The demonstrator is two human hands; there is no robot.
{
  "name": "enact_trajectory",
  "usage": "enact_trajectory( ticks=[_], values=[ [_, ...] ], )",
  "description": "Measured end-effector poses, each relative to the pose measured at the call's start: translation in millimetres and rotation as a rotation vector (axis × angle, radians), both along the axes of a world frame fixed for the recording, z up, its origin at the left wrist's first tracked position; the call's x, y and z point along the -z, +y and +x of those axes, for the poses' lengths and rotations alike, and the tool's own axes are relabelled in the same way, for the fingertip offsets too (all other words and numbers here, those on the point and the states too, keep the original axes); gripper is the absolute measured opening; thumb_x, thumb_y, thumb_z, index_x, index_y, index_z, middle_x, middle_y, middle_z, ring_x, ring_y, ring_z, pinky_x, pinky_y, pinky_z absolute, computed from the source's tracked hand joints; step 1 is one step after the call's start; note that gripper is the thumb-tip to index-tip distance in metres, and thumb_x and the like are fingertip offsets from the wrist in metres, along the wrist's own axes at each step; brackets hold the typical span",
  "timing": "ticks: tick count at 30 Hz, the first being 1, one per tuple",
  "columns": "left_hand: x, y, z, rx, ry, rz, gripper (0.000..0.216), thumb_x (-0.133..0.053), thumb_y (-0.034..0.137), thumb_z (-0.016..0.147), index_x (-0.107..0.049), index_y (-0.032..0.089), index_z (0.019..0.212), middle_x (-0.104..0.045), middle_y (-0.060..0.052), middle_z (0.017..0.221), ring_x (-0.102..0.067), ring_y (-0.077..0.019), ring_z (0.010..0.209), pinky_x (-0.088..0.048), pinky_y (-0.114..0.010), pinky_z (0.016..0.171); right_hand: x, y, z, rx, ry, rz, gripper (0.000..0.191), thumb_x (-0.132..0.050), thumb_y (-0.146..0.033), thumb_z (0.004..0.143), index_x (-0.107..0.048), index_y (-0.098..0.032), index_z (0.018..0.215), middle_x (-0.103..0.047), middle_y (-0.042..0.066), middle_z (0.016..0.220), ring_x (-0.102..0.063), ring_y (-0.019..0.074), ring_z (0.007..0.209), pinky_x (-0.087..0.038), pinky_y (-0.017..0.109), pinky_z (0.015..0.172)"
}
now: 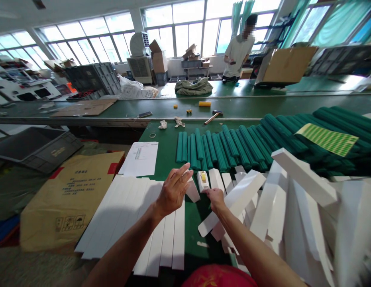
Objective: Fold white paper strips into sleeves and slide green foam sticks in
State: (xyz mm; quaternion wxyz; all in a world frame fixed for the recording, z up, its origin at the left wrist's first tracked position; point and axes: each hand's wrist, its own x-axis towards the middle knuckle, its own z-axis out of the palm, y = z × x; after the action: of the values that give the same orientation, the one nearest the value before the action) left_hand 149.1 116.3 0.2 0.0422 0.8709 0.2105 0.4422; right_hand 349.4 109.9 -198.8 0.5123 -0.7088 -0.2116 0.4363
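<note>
My left hand (172, 192) is raised over the white strips with its fingers stretched out. A narrow white carton (193, 191) stands right beside its fingers; whether the palm or hidden thumb touches it I cannot tell. My right hand (216, 198) is closed at the near end of a small white tape dispenser (203, 181) with a yellow core. Flat white carton blanks (119, 207) lie side by side under and left of my left arm. Folded white cartons (245, 187) are heaped around my right forearm.
Rows of green ribbed rolls (221, 147) lie beyond the cartons, with a yellow-green sticker sheet (327, 138) on top. A printed paper (140, 158) is at left. A hammer (214, 117) rests on the far bench. Behind it stands another person (237, 56).
</note>
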Motion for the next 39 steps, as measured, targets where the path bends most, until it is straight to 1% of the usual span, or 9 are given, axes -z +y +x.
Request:
enact_trajectory(
  ticks=[5, 16, 20, 26, 30, 32, 34, 37, 39],
  values=[
    [1.1, -0.5, 2.6, 0.004, 0.007, -0.011, 0.045, -0.044, 0.01, 0.092, -0.042, 0.014, 0.137, -0.05, -0.021, 0.138, -0.047, -0.0254, 0.131, -0.046, -0.043, 0.098, -0.2, -8.3, -7.5, -0.001, 0.084, -0.108, 0.029, -0.058, -0.036, 0.092, -0.06, -0.01, 0.079, -0.061, -0.003, 0.068, -0.057, 0.007, 0.057, -0.049, 0.021, 0.057],
    [-2.0, -0.6, 4.8, -0.002, 0.014, -0.108, 0.044, -0.046, 0.015, 0.092, -0.044, 0.015, 0.136, -0.041, -0.02, 0.141, -0.04, -0.0281, 0.134, -0.044, -0.046, 0.104, -7.8, -3.0, -4.3, -0.122, 0.175, -0.327, 0.024, -0.055, -0.032, 0.094, -0.059, -0.011, 0.104, -0.061, 0.003, 0.09, -0.06, 0.0096, 0.072, -0.053, 0.024, 0.063],
    [-2.4, 1.3, 10.2, -0.009, -0.02, -0.122, 0.042, -0.047, 0.016, 0.093, -0.048, 0.018, 0.135, -0.049, -0.016, 0.127, -0.05, -0.0244, 0.124, -0.048, -0.042, 0.101, -14.6, 0.3, -1.2, -0.153, 0.131, -0.387, 0.026, -0.055, -0.033, 0.094, -0.058, -0.012, 0.107, -0.062, 0.004, 0.095, -0.061, 0.0111, 0.076, -0.054, 0.026, 0.066],
    [-4.7, 1.7, 23.3, -0.011, -0.029, -0.055, 0.039, -0.047, 0.015, 0.093, -0.053, 0.021, 0.131, -0.052, -0.013, 0.127, -0.055, -0.0229, 0.117, -0.053, -0.041, 0.096, -38.3, -17.0, -5.3, -0.146, 0.064, -0.349, 0.017, -0.061, -0.025, 0.088, -0.056, -0.011, 0.079, -0.052, -0.004, 0.062, -0.048, 0.0062, 0.049, -0.046, 0.02, 0.047],
    [-4.4, -0.8, 26.6, -0.069, 0.0, -0.055, 0.037, -0.047, 0.016, 0.093, -0.055, 0.021, 0.129, -0.053, -0.012, 0.125, -0.056, -0.0223, 0.115, -0.054, -0.039, 0.094, -79.2, -33.8, -9.5, -0.166, 0.111, -0.143, 0.024, -0.065, -0.028, 0.079, -0.048, -0.017, 0.066, -0.045, -0.005, 0.052, -0.042, 0.0068, 0.042, -0.046, 0.022, 0.042],
    [-4.5, -1.2, 28.3, -0.116, -0.01, -0.086, 0.035, -0.046, 0.019, 0.094, -0.056, 0.022, 0.127, -0.05, -0.012, 0.127, -0.057, -0.0219, 0.114, -0.055, -0.038, 0.092, -117.9, -40.5, -10.6, -0.211, 0.177, 0.067, 0.025, -0.066, -0.036, 0.078, -0.05, -0.017, 0.072, -0.051, -0.004, 0.06, -0.046, 0.0063, 0.047, -0.049, 0.022, 0.049],
    [-5.1, -0.2, 31.4, -0.155, -0.026, -0.1, 0.035, -0.046, 0.02, 0.094, -0.055, 0.021, 0.128, -0.049, -0.013, 0.127, -0.057, -0.0222, 0.114, -0.055, -0.037, 0.092, -163.7, -45.0, -12.6, -0.294, 0.298, 0.401, 0.029, -0.068, -0.042, 0.078, -0.053, -0.018, 0.079, -0.054, -0.004, 0.066, -0.049, 0.0067, 0.05, -0.049, 0.022, 0.051],
    [-5.7, 2.2, 39.1, -0.185, -0.048, -0.084, 0.049, -0.046, 0.022, 0.094, -0.038, 0.016, 0.142, -0.053, -0.016, 0.12, -0.056, -0.0241, 0.113, -0.053, -0.04, 0.094, -222.1, -48.2, -18.4, -0.393, 0.303, 0.59, 0.026, -0.07, -0.04, 0.079, -0.058, -0.017, 0.081, -0.058, -0.002, 0.067, -0.052, 0.0074, 0.05, -0.048, 0.022, 0.052],
    [-5.5, 2.8, 45.1, -0.207, -0.068, -0.085, 0.06, -0.045, 0.025, 0.094, -0.023, 0.012, 0.148, -0.056, -0.018, 0.118, -0.058, -0.0254, 0.11, -0.054, -0.042, 0.093, -242.9, -48.2, -22.4, -0.412, 0.236, 0.607, 0.025, -0.069, -0.039, 0.08, -0.06, -0.016, 0.079, -0.06, -0.001, 0.067, -0.054, 0.0078, 0.05, -0.047, 0.021, 0.051]
  ],
)
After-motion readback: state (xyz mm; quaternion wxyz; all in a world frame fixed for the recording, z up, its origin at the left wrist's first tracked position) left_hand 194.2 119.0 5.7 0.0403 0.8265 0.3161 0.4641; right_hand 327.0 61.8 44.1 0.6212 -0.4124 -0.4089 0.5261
